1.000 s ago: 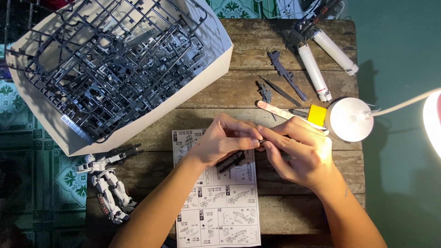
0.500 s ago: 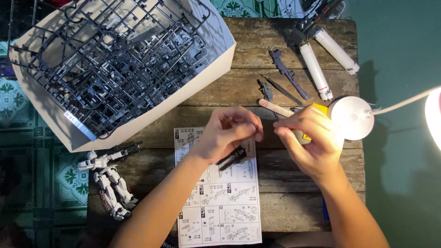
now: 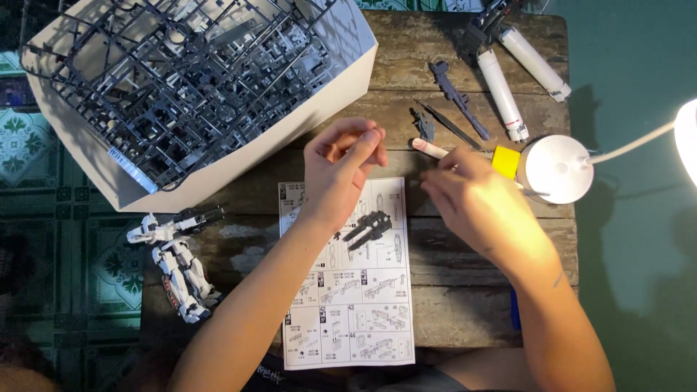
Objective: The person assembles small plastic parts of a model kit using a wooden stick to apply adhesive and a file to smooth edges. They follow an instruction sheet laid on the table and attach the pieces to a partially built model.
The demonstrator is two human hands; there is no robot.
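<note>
Seen from the head camera, looking down, a paper sheet (image 3: 347, 272) full of small drawings lies flat on the wooden desk (image 3: 465, 65), and everything else can be placed from it. The left hand (image 3: 341, 174) sits over the top left part of the sheet, with the fingers curled in and the fingertips pinched together near the top; if there is a tiny piece between them, it is too small to see. The right hand (image 3: 475, 203) is just to the right of the sheet's top edge, apart from the left hand, and its fingers are bent around a thin tool with a pale handle (image 3: 430, 149) that pokes out toward the left. A small dark part (image 3: 368, 229) with two prongs lies on the sheet, below the left hand and between both hands, and no hand touches it. Up and left of the sheet stands a big white box (image 3: 239, 156) packed with dark plastic frames (image 3: 174, 72). Left of the sheet a white toy robot (image 3: 178, 265) lies on the desk edge. Above and to the right of the sheet lie a grey gun-shaped piece (image 3: 457, 98), thin tweezers (image 3: 446, 123) and two white tubes (image 3: 519, 72). Right of the sheet, past the right hand, is a round white lamp base (image 3: 555, 168) with a yellow block (image 3: 506, 161) beside it.
</note>
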